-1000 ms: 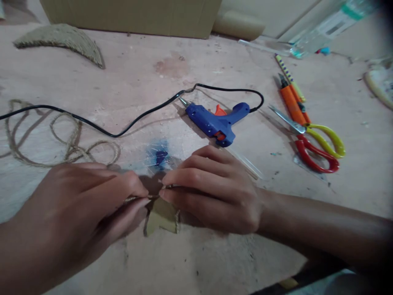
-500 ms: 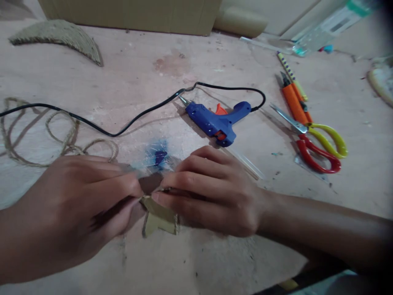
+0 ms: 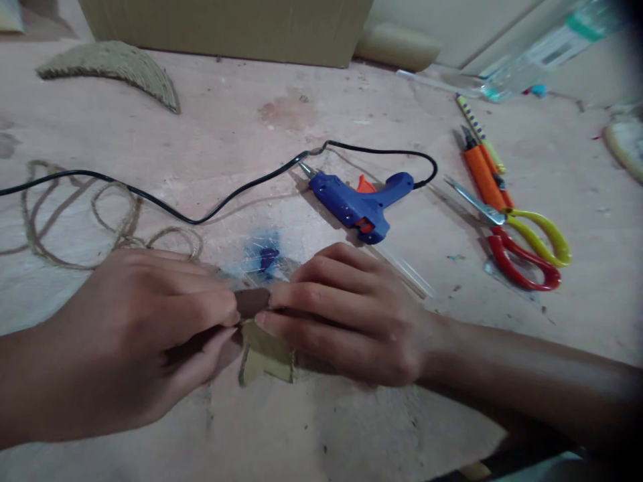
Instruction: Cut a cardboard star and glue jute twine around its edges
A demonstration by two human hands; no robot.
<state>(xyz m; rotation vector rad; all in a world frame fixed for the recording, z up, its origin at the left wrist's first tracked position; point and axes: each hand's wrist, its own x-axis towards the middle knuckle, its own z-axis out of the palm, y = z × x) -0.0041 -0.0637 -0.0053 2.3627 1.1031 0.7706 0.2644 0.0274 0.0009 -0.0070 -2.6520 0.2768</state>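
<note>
A small cut cardboard piece (image 3: 268, 353), with twine along part of its edge, is pinched between the thumb and fingers of my right hand (image 3: 351, 314). My left hand (image 3: 145, 328) is closed at the piece's upper left corner, its thumb and forefinger pressed together on what looks like a thin strand of twine. The strand is mostly hidden by the fingers. Loose loops of twine (image 3: 35, 234) lie on the table behind my left hand. Beyond my right hand a blue glue gun (image 3: 351, 204) rests on its side.
A black cord (image 3: 241, 187) crosses the table from the glue gun. Scissors (image 3: 522, 244), an orange-handled cutter (image 3: 485, 177) and clear glue sticks (image 3: 402, 268) lie to the right. Farther back are a twine-covered crescent (image 3: 110, 63), a cardboard box (image 3: 226, 30) and a plastic bottle (image 3: 542, 60).
The whole view has shifted slightly, so the table things appear a little farther right and lower. Both hands keep nearly the same hold at the cardboard piece.
</note>
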